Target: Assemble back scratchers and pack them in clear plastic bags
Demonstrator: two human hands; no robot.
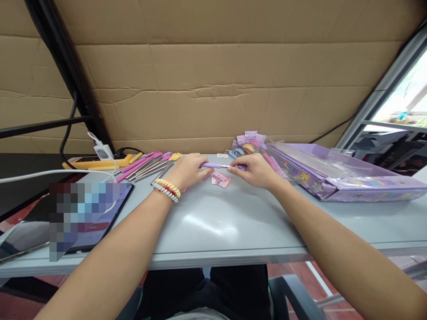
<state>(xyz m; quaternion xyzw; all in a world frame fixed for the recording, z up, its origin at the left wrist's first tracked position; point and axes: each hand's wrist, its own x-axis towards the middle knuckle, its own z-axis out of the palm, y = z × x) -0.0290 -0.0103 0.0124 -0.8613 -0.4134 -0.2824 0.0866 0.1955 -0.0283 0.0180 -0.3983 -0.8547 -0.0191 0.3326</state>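
Between my two hands lies a level back scratcher (213, 165) with a purple handle and a short metal rod. My left hand (187, 170) grips the handle end, fingers curled round it. The fingers of my right hand (254, 170) pinch the other end, where a purple head partly shows under them. Just below the scratcher, small pink printed cards (220, 179) lie on the table. To the left of my left hand is a row of back scratchers (147, 168) with metal rods and pink, purple and yellow ends.
Bagged pieces with purple card tops (251, 137) lie behind my right hand. A purple display box (328, 178) in clear plastic stands at the right. At the left are a tablet (116, 209), a white cable (50, 174) and a yellow-black device (90, 162). Cardboard (213, 89) walls the back.
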